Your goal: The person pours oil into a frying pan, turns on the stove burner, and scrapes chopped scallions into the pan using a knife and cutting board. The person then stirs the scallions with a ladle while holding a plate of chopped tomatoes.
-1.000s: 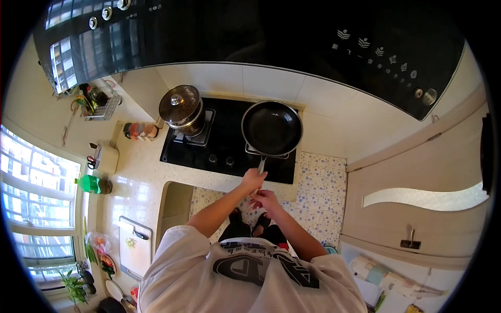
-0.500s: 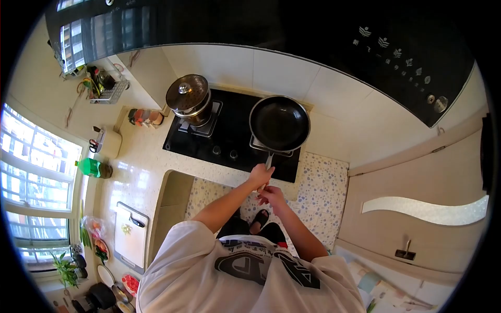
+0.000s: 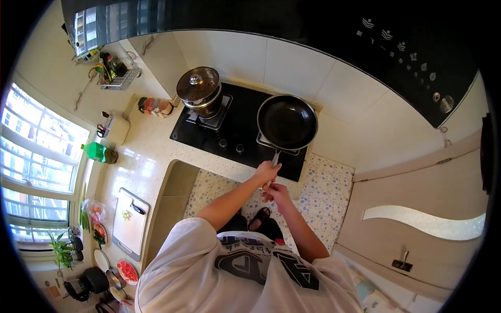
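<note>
The round black frying pan (image 3: 287, 122) sits over the right-hand burner of the black glass stove (image 3: 242, 112), its inside dark, with a little shine, and its grey handle (image 3: 275, 156) pointing back toward us. Our left hand (image 3: 267, 173) is closed around that handle, while our right hand (image 3: 278, 194) is just beside the handle's near end with its fingers bent; whether they touch it, we cannot tell. The step in hand looks like steadying or positioning the pan at the burner. From here, shifting it would call for a firm left grip and a level pan, and heating it for a free hand at the two round knobs (image 3: 223, 143) on the stove's front; we cannot make out any flame beneath it. Left of the pan, well apart from it, a steel pot (image 3: 210, 108) under a glass lid (image 3: 198, 83) stands on the other burner. Farther left, on the pale speckled table (image 3: 141, 172), a white cutting board (image 3: 130, 235) holds a dark-handled knife (image 3: 137, 209) beside small pale-green pieces (image 3: 126, 214).
</note>
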The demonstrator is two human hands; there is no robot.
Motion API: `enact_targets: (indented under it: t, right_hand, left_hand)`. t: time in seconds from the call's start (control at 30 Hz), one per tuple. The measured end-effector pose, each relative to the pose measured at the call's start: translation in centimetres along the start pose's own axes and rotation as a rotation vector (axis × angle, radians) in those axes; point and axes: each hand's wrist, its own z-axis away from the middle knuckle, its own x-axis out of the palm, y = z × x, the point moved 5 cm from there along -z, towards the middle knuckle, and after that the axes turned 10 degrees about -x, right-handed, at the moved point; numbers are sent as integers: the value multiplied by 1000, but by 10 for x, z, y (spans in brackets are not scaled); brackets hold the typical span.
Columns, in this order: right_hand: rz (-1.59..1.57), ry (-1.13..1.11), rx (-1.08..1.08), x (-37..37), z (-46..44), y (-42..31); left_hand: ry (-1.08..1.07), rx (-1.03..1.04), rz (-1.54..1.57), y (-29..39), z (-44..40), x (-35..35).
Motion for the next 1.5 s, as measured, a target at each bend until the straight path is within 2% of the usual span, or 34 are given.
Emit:
enact_targets:
  t: [0.17,0.27,0.3,0.37,0.47,0.5,0.63,0.73,0.83,0.93,1.13,1.23,1.5]
  right_hand:
    - [5,22,-23,-2,3,-1]
    - [738,118,-187,-23,2,-23]
    - [1040,234,-417,-14,22,-74]
    - [982,363,-759,17,57,-170]
    - [1135,348,-1295,82,113,-297]
    - [1174,339,-1486,109,136,-335]
    - [1478,448,-1797,202,179,-438]
    - [1648,582,-1866,245,172,-478]
    - [1805,672,-1793,264,160,-495]
    - [1816,701,-1845,266,151,-501]
    - [1963,682,-1684,267,149,-507]
    - [1928,715,-1782,266,144,-505]
    - [1840,690,-1749,264,148,-494]
  left_hand:
    - [-88,-48,171,-2,2,5]
    - [-203,-116,432,-9,1,10]
    - [-216,-151,526,-10,4,11]
    - [-266,-226,626,-8,15,11]
    - [-365,-266,621,-33,13,28]
    - [-340,-243,630,-38,19,32]
    - [-216,-293,599,-31,46,27]
    - [-279,-328,639,-29,51,22]
    - [-274,-368,680,-32,48,27]
    - [-292,-347,688,-34,45,29]
    - [-339,-373,600,-34,40,30]
    - [-351,-357,599,-39,37,35]
    - [-286,-365,544,-32,48,27]
